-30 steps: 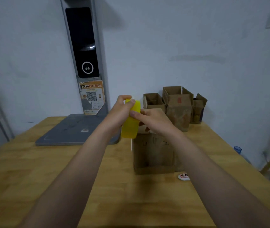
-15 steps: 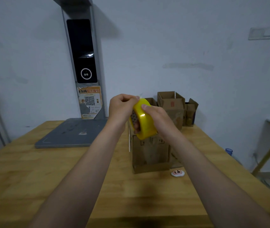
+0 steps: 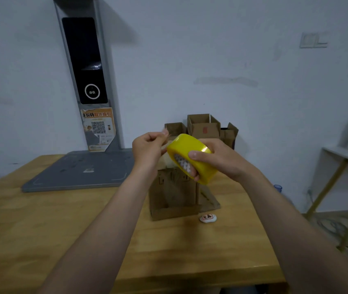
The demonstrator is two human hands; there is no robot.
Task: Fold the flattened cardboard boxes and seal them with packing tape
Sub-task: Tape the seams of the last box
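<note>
Two bare hands work a roll of yellow packing tape (image 3: 186, 143) in the air just above an upright cardboard box (image 3: 175, 192) that stands on a wooden desk (image 3: 62, 219). The right hand (image 3: 224, 160) grips the roll, thumb laid across its glossy outer face and fingers curled up through the white core, so the roll tilts with its open side toward the camera. The left hand (image 3: 147, 149), above the box's left edge and close beside the roll, has its fingers curled in, thumb and forefinger pinching the tape's free end (image 3: 165, 132); a short, pale stretch of tape runs from that pinch to the roll. Neither hand touches the box.

The box's near side faces the camera with faint printed marks on it, and a flap lies folded out flat on the desk at its base. Just right of the box's front corner sits a small white oval object (image 3: 208, 218) with red and black characters. Behind the box, against the wall, several more folded cardboard boxes (image 3: 203, 126) stand with their tops open. Left of the box, a flat grey platform (image 3: 79, 168) lies on the desk, with a tall grey column (image 3: 88, 60) rising from its far edge and bearing a dark screen and an orange notice with a QR code.
</note>
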